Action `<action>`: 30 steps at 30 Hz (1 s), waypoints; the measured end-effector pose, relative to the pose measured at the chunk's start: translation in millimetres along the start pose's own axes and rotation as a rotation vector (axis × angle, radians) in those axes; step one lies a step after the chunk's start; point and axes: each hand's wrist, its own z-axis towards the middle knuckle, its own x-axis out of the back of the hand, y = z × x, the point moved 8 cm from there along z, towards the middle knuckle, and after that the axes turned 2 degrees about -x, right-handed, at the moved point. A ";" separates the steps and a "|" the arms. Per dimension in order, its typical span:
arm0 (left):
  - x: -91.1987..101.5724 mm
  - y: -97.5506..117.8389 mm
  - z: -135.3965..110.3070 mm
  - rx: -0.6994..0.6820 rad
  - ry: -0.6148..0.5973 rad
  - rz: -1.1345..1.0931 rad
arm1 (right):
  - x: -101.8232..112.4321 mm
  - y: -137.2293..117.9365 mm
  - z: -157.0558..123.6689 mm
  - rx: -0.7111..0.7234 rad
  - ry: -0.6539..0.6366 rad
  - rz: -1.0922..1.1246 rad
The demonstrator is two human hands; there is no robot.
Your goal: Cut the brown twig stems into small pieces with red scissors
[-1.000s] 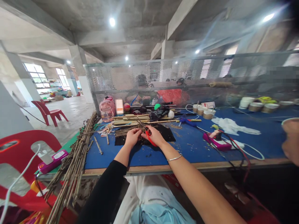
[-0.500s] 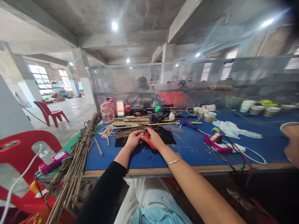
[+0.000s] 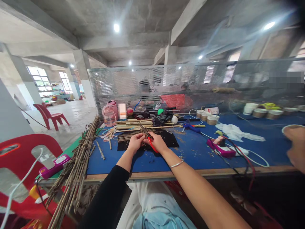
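My right hand [image 3: 157,142] is closed around red-handled scissors [image 3: 152,144], their dark blades pointing up and away from me. Right beside it, my left hand [image 3: 136,142] pinches something by the blades; it looks like a thin twig, but the fingers cover most of it. Both hands are over a black cloth [image 3: 170,139] spread on the blue tabletop. Cut twigs [image 3: 125,136] lie on that cloth, mostly to the left of and behind my hands. A few short stick pieces [image 3: 100,150] rest on the table to the left.
A long bundle of dry stems [image 3: 79,159] lies across the table's left end. Bamboo sticks [image 3: 135,123], a pink bottle [image 3: 109,115] and a blue glue gun [image 3: 190,127] are farther back. Right of me are a purple power strip [image 3: 220,149], cables and a white glove [image 3: 234,133].
Both hands stay in nearly the same place, with the scissors still in the right one. The view has shifted very slightly.
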 end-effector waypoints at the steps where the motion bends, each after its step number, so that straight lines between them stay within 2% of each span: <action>1: 0.2 -0.1 0.6 -0.005 0.001 -0.001 | -0.9 0.7 0.1 0.000 -0.009 0.001; 9: -1.0 -1.9 1.4 -0.009 -0.024 -0.055 | -5.5 6.1 -0.6 -0.009 -0.004 -0.160; 15: -4.7 1.5 -1.0 -0.021 -0.058 -0.059 | -6.3 -0.3 1.0 0.083 0.027 -0.192; 30: 2.4 -0.5 3.7 -0.037 -0.012 -0.032 | -2.2 -1.8 -1.5 0.007 -0.046 -0.068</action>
